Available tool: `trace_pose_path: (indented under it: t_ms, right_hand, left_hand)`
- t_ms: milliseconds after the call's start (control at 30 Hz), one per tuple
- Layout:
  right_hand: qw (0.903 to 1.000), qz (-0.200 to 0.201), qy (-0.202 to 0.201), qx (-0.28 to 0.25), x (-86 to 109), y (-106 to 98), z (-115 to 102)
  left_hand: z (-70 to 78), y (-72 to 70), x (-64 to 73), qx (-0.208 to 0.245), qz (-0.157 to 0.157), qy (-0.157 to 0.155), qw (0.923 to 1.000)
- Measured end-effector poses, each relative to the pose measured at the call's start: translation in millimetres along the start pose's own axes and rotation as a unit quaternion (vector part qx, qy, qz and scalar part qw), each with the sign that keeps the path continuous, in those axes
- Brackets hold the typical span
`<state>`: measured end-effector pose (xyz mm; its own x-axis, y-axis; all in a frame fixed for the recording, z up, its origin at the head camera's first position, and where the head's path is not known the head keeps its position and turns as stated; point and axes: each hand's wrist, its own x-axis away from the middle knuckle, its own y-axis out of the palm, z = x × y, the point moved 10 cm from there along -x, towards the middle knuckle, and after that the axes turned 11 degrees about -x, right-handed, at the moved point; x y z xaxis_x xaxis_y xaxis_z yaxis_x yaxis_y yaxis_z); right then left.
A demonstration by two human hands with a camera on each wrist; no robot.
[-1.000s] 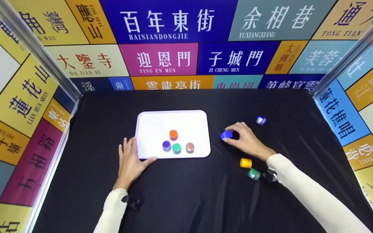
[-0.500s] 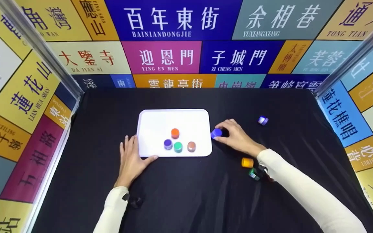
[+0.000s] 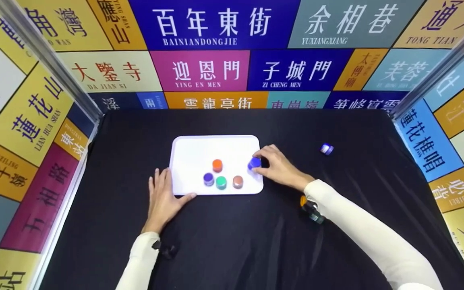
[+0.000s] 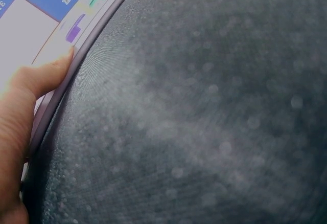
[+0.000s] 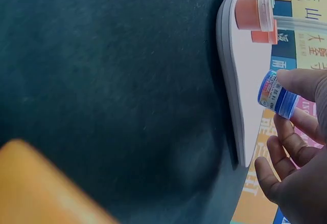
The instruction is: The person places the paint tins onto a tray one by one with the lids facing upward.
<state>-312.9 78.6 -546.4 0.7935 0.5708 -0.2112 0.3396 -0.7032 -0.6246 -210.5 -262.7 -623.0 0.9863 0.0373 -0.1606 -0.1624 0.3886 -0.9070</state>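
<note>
Head view: right hand (image 3: 278,164) pinches blue paint jar (image 3: 254,162) over white tray (image 3: 193,151), left hand (image 3: 163,200) spread at its corner; I judge a slipping pinch could topple the jar.

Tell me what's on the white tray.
An orange jar, purple jar, green jar and brown jar. The right hand holds a blue jar over the right side of the tray; the patch behind that jar is covered.

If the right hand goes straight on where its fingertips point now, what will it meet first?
Probably the orange jar on the white tray: the right hand, holding a blue jar, points roughly toward it. Height is unclear, so it might pass over or behind.
</note>
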Motion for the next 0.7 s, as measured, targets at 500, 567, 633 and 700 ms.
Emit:
trace_pose_path:
  t_ms: [500, 567, 633, 700]
  right_hand:
    - [0.9992, -0.023, -0.029, -0.015, -22.0, 28.6, -15.4]
    - [0.9991, -0.03, -0.028, -0.013, -24.3, 33.9, -16.0]
    - [0.9989, -0.038, -0.026, -0.009, -26.2, 39.1, -16.1]
    - [0.9987, -0.043, -0.026, -0.003, -27.3, 43.6, -16.4]
  left_hand:
    - [-1.8, -0.4, -1.0, -0.009, 0.003, 0.003, 1.0]
    - [-1.8, 0.7, -1.0, -0.007, 0.003, 0.004, 1.0]
    - [-1.0, 1.0, -0.4, -0.005, 0.002, 0.004, 1.0]
    - [0.1, 1.3, 0.2, -0.002, 0.001, 0.004, 1.0]
